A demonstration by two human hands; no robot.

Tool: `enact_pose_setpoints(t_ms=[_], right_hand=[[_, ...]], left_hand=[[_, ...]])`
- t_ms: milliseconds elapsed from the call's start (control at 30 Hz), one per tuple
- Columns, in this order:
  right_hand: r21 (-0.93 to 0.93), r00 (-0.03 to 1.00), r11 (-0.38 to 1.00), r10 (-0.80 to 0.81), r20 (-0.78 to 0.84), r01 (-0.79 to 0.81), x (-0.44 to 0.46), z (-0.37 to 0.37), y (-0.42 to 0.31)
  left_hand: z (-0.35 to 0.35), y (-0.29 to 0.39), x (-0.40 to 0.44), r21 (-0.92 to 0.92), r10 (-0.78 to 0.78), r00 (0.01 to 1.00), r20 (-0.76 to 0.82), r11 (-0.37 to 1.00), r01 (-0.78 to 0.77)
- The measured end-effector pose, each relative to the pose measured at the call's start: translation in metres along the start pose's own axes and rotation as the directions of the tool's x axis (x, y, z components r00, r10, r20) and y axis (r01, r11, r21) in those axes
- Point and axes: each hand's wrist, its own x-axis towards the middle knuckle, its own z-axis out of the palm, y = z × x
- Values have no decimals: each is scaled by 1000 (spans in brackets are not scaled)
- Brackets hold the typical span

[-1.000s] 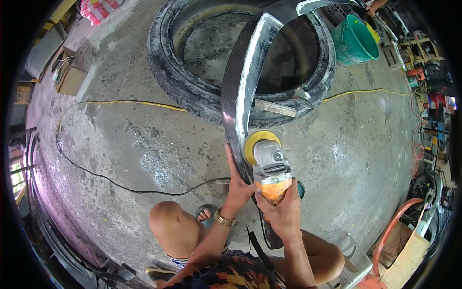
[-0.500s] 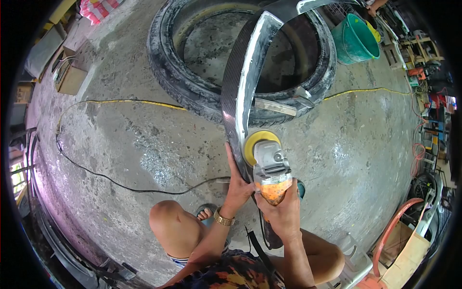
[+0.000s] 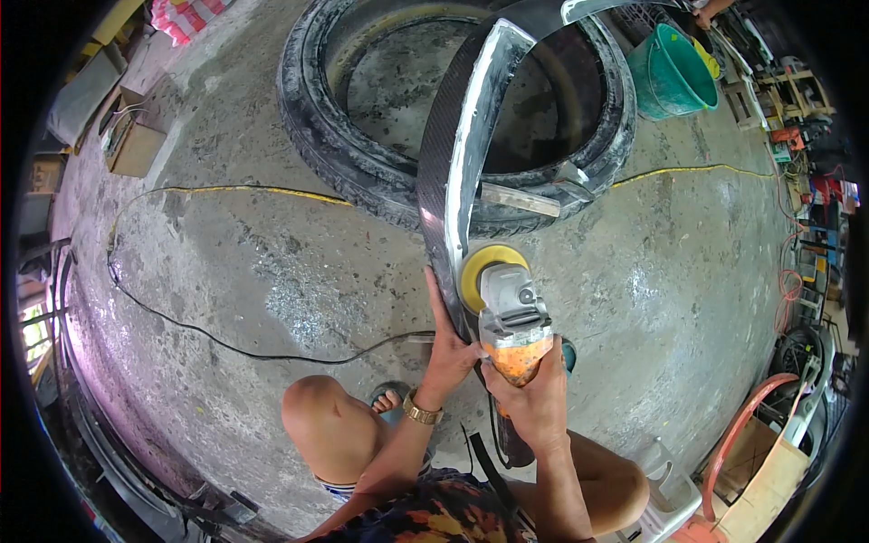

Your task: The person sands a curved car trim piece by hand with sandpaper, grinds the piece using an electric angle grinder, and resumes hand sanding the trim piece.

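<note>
My right hand (image 3: 536,394) is wrapped round the body of an angle grinder (image 3: 512,317), grey at the head and orange behind it. Its round yellow disc (image 3: 491,273) lies against or very close to the lower edge of a long curved carbon-patterned trim piece (image 3: 441,158). A white strip runs along the trim's inner face. My left hand (image 3: 448,348) grips the trim's near end, one finger stretched up along its outer side. Farther out, the trim extends over a large tyre (image 3: 362,176) lying flat on the floor.
A flat wooden piece (image 3: 520,200) rests on the tyre's near side. A yellow and black cable (image 3: 244,189) crosses the concrete floor. Beyond the tyre stands a green bucket (image 3: 668,77), with another person's hand (image 3: 708,14) above it. A cardboard box (image 3: 136,149) sits at left.
The grinder and my right hand have shifted very slightly to the right. The trim and my left hand keep nearly the same place.
</note>
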Motion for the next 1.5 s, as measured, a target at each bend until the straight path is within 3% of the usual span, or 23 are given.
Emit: enact_pose_setpoints(t_ms=[167,233,567,700,900,967,1067,1500], right_hand=[[-26,1000,1000,-16,10,16,2,0,-2],[-22,1000,1000,-18,5,18,1,0,1],[16,999,999,41,9,-41,3,1,-6],[35,996,996,82,36,-84,4,1,-8],[3,1000,1000,1,-8,-1,4,0,-1],[35,997,997,73,27,-74,4,-1,-11],[13,1000,1000,14,0,-14,4,1,-11],[58,995,994,96,34,-98,8,0,-19]], left_hand=[[-1,2,0,19,-2,1000,0,1000,2],[-5,-2,1,110,25,1000,-8,994,-24],[-2,2,3,59,7,1000,-6,998,-6],[-6,0,2,111,25,1000,-5,993,-24],[-3,4,1,121,34,999,6,992,-34],[-2,4,2,107,22,1000,-8,994,-21],[-5,2,2,133,24,1000,-9,991,-22],[-6,3,2,218,23,1000,-11,976,-21]])
